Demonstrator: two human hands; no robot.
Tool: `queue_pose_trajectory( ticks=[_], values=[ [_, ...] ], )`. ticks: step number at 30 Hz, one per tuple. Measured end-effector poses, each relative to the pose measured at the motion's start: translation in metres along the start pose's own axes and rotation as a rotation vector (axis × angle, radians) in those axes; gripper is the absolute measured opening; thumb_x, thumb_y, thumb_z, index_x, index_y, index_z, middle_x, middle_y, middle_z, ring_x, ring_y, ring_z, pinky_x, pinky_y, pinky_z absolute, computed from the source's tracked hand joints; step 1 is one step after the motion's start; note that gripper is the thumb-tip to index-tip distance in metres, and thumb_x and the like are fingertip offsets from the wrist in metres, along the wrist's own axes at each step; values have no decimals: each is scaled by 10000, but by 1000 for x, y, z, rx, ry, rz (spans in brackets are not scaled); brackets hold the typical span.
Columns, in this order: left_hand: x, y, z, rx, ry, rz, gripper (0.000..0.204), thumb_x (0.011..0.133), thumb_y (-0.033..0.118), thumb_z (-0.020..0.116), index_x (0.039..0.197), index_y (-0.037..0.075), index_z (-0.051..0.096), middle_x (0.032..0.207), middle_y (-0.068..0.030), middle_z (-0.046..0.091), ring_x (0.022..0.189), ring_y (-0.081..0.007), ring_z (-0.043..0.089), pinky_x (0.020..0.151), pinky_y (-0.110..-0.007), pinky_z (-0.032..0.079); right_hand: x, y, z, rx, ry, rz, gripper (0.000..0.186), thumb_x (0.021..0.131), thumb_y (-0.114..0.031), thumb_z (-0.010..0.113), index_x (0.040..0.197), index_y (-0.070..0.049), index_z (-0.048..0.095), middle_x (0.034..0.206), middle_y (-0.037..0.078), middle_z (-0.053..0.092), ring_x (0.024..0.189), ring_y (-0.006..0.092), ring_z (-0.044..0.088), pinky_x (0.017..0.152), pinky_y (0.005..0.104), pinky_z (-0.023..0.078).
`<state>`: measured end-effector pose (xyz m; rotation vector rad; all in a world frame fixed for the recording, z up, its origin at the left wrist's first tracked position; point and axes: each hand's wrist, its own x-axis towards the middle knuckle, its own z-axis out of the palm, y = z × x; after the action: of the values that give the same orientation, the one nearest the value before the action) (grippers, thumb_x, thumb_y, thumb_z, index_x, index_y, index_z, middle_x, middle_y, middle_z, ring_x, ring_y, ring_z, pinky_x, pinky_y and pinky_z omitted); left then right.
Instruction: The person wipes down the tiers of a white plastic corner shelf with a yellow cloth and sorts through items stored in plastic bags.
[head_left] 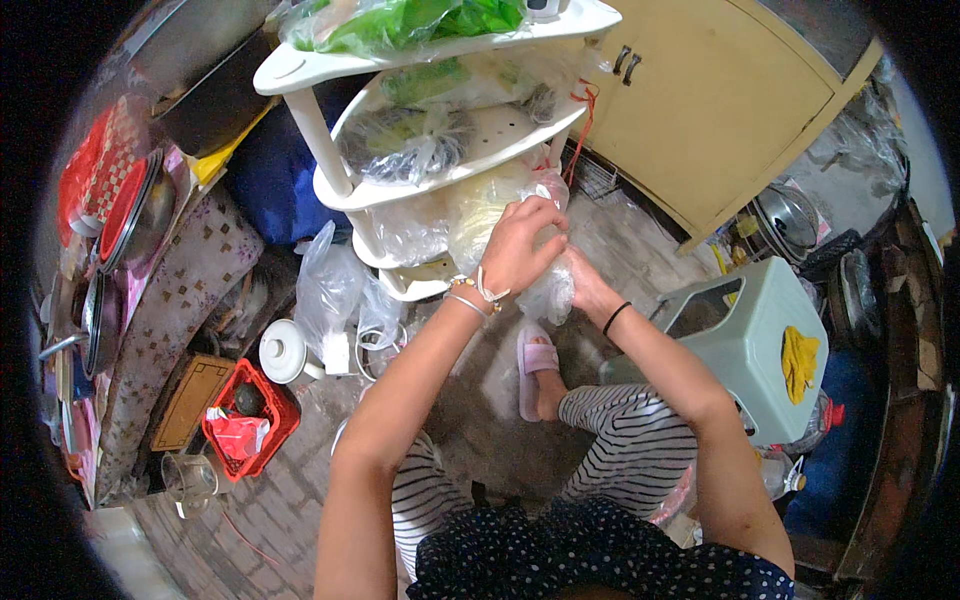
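A clear plastic bag [478,215] with pale yellow contents is in front of me, against the lower tiers of a white plastic shelf rack [435,182]. What the contents are, I cannot make out. My left hand [525,243] reaches over the bag from above, its fingers bent and closed on the plastic. Just below and to the right, my right hand [588,282] grips the gathered film, with its fingertips partly hidden by the left hand. A loose crumpled end of the bag hangs under both hands.
Bagged green vegetables [410,25] lie on the rack's top tier. To the right stand a yellowish cabinet [700,100] and a pale green stool [740,350] with a yellow cloth [799,364]. A red basket [282,425], a white lidded pot [285,352] and hanging bags [330,285] are at left.
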<state>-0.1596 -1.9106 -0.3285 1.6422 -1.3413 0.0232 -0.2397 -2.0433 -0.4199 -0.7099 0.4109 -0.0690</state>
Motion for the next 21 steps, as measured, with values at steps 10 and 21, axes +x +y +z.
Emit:
queue_pose_trajectory(
  ticks=[10,21],
  values=[
    [-6,-75,-33,488,-194,85,410,754,128,611,1147,86,501,1262,-117,425,1128,-355,444,1024,-464,319,135,-21,15,-132,-69,-124,212,888,-115,471,1090,-59,502,927,68,578,737,184,588,617,335,521],
    [-90,-70,-87,585,-360,-278,694,714,155,681,1311,26,350,1299,-207,416,1181,-385,411,984,-439,345,113,-31,97,-1173,239,-300,442,842,-252,585,1149,58,513,1122,161,578,999,231,560,826,293,446]
  ],
)
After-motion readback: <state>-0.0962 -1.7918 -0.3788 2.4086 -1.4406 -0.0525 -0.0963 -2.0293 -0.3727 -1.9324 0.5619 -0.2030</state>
